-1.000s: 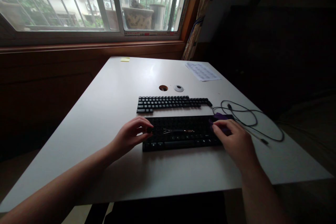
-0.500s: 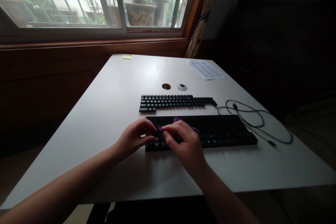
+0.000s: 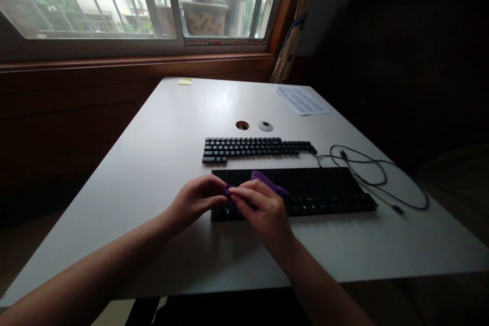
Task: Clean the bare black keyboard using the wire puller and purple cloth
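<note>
My right hand [image 3: 263,209] pinches a purple cloth [image 3: 269,183], whose loose end trails over the back of the hand's fingers. Facing it, my left hand [image 3: 196,197] is closed with thumb and fingertips around a small black keycap, now covered by the cloth and fingers. Both sets of fingertips meet above the left end of a black keyboard [image 3: 324,183]. Most of that keyboard's upper area looks bare of keycaps, while some keys remain along its front row. Behind it, loose black keycaps [image 3: 244,147] lie in tidy rows on the table.
A coiled black cable [image 3: 376,163] lies on the right of the white table [image 3: 153,147]. Farther back are a cable hole [image 3: 242,125], a round grey cover [image 3: 265,126], printed paper [image 3: 303,101] and a yellow sticky note [image 3: 185,81]. A window is beyond the table.
My right hand has shifted slightly left, bringing the cloth over the small black keycap in my left fingertips. The left hand, keyboard and rows of keycaps have barely moved.
</note>
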`<state>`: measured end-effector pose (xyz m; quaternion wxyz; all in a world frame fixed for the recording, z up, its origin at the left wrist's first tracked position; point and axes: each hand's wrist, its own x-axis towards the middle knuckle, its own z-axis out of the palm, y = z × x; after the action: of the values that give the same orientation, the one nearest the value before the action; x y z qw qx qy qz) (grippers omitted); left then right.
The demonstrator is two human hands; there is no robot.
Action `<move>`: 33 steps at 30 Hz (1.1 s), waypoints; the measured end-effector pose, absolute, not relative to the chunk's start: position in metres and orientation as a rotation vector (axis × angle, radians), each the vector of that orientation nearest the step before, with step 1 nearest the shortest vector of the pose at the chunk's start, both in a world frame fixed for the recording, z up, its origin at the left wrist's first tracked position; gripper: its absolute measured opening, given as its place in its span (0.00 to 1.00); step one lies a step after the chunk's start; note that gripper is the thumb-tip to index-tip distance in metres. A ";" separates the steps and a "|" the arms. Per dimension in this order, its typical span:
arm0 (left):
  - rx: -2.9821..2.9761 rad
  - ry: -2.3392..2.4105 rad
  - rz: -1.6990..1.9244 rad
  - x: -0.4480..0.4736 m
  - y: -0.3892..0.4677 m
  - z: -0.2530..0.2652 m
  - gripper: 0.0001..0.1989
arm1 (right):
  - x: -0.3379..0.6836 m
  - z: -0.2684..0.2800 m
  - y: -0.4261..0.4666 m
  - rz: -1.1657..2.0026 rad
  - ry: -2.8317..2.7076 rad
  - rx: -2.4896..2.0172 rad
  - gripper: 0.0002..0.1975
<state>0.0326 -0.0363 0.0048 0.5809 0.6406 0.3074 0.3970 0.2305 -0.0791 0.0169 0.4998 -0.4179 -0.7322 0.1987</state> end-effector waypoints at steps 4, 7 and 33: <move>1.444 0.726 0.906 0.033 -0.038 0.009 0.10 | 0.234 0.015 -0.081 0.378 -1.867 -0.957 0.14; 1.432 0.732 0.885 0.033 -0.039 0.012 0.09 | 0.236 0.015 -0.083 0.293 -1.923 -0.938 0.15; 1.532 0.638 1.022 0.032 -0.041 0.016 0.08 | 0.238 0.013 -0.086 0.628 -1.595 -1.043 0.09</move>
<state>0.0316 -0.0407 0.0163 0.5614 0.6505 0.2710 0.4338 0.2381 -0.0857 0.0131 0.5377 -0.4381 -0.6703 0.2639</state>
